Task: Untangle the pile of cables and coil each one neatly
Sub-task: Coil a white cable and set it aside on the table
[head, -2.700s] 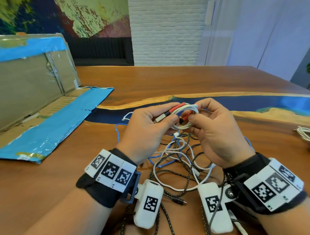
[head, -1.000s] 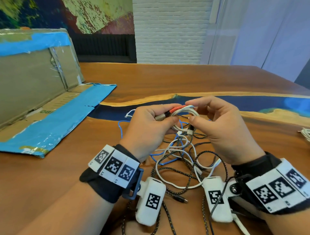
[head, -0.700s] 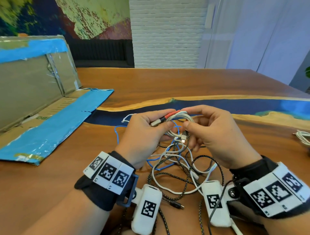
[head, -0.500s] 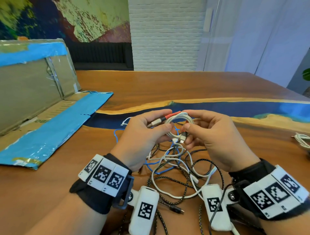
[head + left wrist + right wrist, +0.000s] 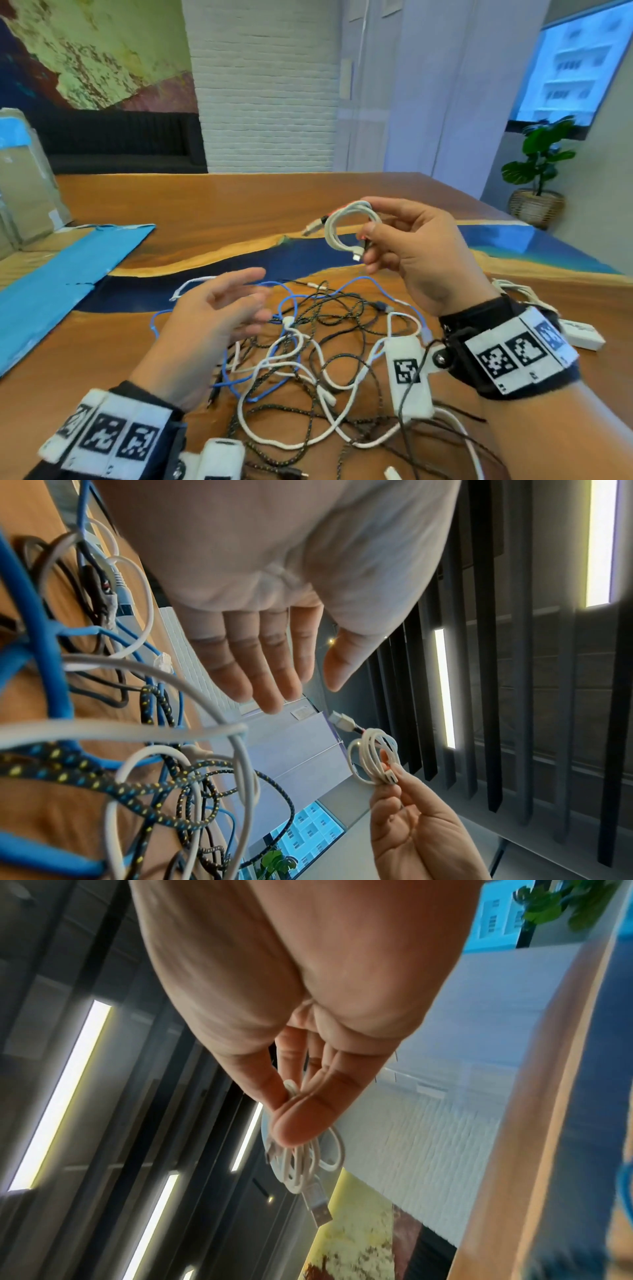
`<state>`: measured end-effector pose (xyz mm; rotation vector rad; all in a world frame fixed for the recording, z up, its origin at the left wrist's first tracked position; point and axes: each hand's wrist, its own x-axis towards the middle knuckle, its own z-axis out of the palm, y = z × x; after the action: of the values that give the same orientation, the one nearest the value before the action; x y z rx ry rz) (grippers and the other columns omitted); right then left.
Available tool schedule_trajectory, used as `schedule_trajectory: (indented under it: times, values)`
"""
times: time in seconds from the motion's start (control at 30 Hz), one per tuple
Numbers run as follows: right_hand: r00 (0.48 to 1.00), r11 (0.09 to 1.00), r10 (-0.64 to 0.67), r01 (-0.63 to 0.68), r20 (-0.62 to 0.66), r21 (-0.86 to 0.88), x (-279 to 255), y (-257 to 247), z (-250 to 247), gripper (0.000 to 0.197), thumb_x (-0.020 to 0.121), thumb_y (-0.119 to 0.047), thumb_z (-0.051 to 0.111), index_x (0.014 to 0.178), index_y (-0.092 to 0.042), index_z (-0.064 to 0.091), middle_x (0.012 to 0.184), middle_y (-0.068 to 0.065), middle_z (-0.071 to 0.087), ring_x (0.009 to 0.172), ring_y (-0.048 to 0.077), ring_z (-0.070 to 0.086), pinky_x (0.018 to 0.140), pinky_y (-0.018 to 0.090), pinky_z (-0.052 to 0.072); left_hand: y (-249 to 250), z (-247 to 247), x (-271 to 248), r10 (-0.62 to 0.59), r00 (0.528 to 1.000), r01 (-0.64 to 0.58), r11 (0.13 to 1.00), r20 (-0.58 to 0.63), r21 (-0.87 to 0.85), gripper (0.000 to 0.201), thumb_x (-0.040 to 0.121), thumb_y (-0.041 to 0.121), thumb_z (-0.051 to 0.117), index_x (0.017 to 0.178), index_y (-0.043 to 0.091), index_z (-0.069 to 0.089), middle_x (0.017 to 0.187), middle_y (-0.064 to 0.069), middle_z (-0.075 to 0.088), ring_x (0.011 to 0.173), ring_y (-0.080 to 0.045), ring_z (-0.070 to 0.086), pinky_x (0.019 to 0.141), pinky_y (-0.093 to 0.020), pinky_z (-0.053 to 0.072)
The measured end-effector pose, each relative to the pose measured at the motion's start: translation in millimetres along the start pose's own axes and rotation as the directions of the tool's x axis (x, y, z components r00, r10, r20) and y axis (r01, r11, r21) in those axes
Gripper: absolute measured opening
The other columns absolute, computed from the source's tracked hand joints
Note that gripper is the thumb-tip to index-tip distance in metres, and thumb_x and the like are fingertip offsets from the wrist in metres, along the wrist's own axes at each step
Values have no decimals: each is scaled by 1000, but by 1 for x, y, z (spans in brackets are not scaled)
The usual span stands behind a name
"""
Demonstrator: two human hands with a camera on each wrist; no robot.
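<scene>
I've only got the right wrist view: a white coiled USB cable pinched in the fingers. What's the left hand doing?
Observer: The left hand is open, fingers straight, holding nothing.
Operator: What's below it?
Observer: A tangled pile of blue, white and black braided cables on the wooden table.
Operator: Is my coil caught in that?
Observer: No. The white coiled USB cable in the right hand is held up clear of the pile, with no strand joining them.

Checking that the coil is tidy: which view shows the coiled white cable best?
The head view: the coiled white cable hangs whole from the right hand. Left wrist shows it smaller; right wrist shows it blurred behind the thumb.
</scene>
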<state>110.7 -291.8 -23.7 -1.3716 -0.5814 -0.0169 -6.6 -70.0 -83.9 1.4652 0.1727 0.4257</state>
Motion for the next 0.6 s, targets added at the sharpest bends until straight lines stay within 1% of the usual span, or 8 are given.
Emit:
schedule_trajectory:
  times: [0.1,0.17,0.2,0.27,0.3,0.4,0.5,0.6]
  values:
    - [998,995,-20,13,-64,-104,11,-13,-31,25,92,5,67,111,-11,71,75,15,70,53,24,63,49,29,55,-6,0,2,-1,999,0,999,34,36,19,91,6,66,104,15,77,87,-14,76,64,-16,66,64,-27,56]
    - [994,984,-7,-13,-108,-180,19,-16,-55,25,93,4,68,116,-6,70,74,15,71,53,24,64,50,31,56,-8,-2,4,8,998,-12,998,66,56,12,90,21,70,95,18,80,76,-17,69,53,-11,55,56,-23,49]
    - [991,976,5,-34,-134,-215,22,-15,-69,26,93,3,68,117,-5,70,74,14,71,53,24,64,50,31,56,-7,-2,3,18,995,-25,997,96,67,25,81,44,77,94,23,81,70,-14,66,49,-9,50,54,-21,46]
    - [980,954,48,-102,-194,-282,28,-9,-96,26,92,3,68,117,-3,69,73,15,70,53,24,63,51,31,55,-8,-3,4,32,988,-52,990,151,130,81,37,83,80,96,28,80,59,-3,59,45,-7,43,47,-14,39]
    - [971,942,74,-143,-228,-304,29,-5,-109,27,92,3,68,119,-2,68,74,16,69,53,25,63,51,31,55,-7,-3,4,22,987,-49,985,159,168,96,22,88,78,97,29,80,55,-1,56,44,-7,41,44,-14,36]
    - [933,914,193,-284,-305,-291,27,16,-143,27,93,6,65,119,2,65,77,20,66,53,23,61,49,29,54,-2,-3,4,-27,980,-10,983,199,183,102,11,88,78,94,30,80,54,-2,53,40,-6,40,39,-13,33]
    - [867,859,304,-429,-396,-280,24,40,-167,25,93,9,63,118,4,62,80,23,66,51,20,60,47,27,54,4,-2,2,-56,966,5,980,252,198,82,29,83,81,90,29,81,54,-4,52,38,-7,37,36,-15,26]
    - [805,776,379,-545,-456,-318,23,58,-182,20,93,11,61,112,6,60,81,24,67,53,22,63,47,29,56,6,-5,4,-79,970,25,973,230,230,17,86,34,69,95,26,81,58,-5,55,39,-11,37,41,-28,17]
